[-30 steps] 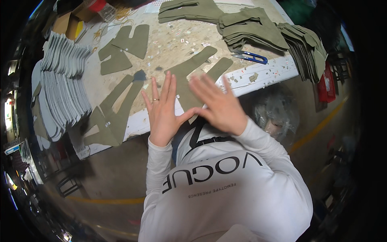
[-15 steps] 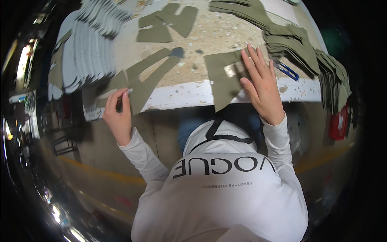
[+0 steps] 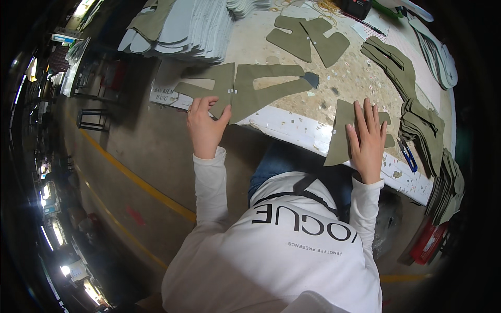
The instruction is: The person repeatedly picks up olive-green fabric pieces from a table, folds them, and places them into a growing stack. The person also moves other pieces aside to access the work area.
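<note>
Two olive-green cut fabric pieces with slots lie edge to edge at the left, their small white labels side by side. My left hand (image 3: 206, 127) rests at the near edge of the left fabric piece (image 3: 216, 78); its fingers are bent and the thumb stands apart. The right fabric piece of this pair (image 3: 248, 94) reaches toward a dark grey patch. My right hand (image 3: 368, 141) lies flat, fingers stretched, on another olive fabric piece (image 3: 340, 130), partly covering it. Just right of that hand are blue-handled thread snips (image 3: 407, 155).
Two more olive pieces (image 3: 308, 40) lie at the back of the worktable (image 3: 276, 125). Stacks of grey pieces (image 3: 195, 31) stand back left. Olive stacks (image 3: 422, 125) line the right side, some hanging over the edge. A red bin (image 3: 429, 242) is below, right.
The view has turned, shifting the table rightward. My left fingers have spread, moving from the pair's seam to the left piece's near edge. My right hand still lies on its piece.
</note>
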Action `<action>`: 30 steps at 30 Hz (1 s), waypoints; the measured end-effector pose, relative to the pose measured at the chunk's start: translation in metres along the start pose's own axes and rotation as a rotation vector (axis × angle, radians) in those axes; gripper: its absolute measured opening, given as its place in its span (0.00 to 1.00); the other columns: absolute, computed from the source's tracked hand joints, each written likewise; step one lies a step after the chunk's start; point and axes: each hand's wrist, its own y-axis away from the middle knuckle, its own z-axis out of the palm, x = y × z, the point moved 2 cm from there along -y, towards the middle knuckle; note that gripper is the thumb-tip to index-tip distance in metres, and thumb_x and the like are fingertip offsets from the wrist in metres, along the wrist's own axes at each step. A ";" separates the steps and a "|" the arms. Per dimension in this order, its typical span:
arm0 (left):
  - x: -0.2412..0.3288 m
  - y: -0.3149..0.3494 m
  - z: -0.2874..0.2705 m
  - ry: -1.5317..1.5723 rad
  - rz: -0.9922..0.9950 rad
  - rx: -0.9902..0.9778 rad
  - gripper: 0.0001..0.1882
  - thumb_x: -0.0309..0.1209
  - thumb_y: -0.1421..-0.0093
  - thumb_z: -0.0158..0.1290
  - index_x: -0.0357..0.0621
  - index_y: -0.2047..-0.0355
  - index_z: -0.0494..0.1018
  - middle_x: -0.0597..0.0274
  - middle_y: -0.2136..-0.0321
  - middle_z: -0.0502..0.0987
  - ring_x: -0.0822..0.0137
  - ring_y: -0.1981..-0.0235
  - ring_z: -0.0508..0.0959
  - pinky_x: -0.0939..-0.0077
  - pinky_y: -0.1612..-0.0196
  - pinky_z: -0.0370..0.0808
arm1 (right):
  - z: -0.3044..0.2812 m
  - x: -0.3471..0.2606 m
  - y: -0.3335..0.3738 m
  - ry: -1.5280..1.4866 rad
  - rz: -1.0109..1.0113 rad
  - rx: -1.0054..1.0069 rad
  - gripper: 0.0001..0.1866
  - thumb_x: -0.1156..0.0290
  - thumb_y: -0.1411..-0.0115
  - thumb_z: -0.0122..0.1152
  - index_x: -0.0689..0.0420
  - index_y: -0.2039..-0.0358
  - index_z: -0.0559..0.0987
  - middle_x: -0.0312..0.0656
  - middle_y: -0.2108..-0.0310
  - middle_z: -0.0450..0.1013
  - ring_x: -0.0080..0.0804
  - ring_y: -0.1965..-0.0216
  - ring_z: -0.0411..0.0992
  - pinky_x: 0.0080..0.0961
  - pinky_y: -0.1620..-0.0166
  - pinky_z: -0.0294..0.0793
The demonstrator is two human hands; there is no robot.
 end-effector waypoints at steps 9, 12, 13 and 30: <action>-0.009 -0.012 0.002 0.068 -0.113 0.018 0.09 0.33 0.52 0.62 0.44 0.72 0.80 0.63 0.73 0.78 0.64 0.71 0.79 0.68 0.67 0.75 | -0.002 0.001 0.000 -0.062 -0.008 0.039 0.28 0.59 0.36 0.53 0.46 0.36 0.66 0.40 0.31 0.55 0.47 0.30 0.49 0.56 0.33 0.44; -0.009 -0.017 -0.002 0.085 -0.123 -0.042 0.09 0.34 0.52 0.62 0.45 0.72 0.80 0.63 0.73 0.78 0.64 0.71 0.80 0.69 0.67 0.75 | -0.003 0.002 0.002 -0.102 -0.016 0.066 0.26 0.60 0.36 0.54 0.47 0.37 0.68 0.41 0.33 0.57 0.49 0.31 0.50 0.55 0.33 0.44; -0.006 -0.018 -0.002 0.065 -0.092 -0.037 0.08 0.34 0.52 0.62 0.45 0.72 0.80 0.63 0.73 0.78 0.64 0.70 0.80 0.69 0.67 0.75 | -0.003 0.002 0.002 -0.109 -0.024 0.079 0.26 0.61 0.36 0.55 0.48 0.38 0.69 0.41 0.33 0.58 0.49 0.31 0.50 0.55 0.33 0.45; -0.027 -0.025 -0.011 0.431 -0.257 -0.134 0.07 0.24 0.49 0.59 0.36 0.68 0.78 0.59 0.73 0.81 0.73 0.72 0.80 0.80 0.63 0.75 | -0.021 -0.004 0.005 -0.270 -0.037 0.281 0.16 0.70 0.40 0.59 0.54 0.51 0.80 0.44 0.43 0.70 0.51 0.34 0.56 0.46 0.35 0.54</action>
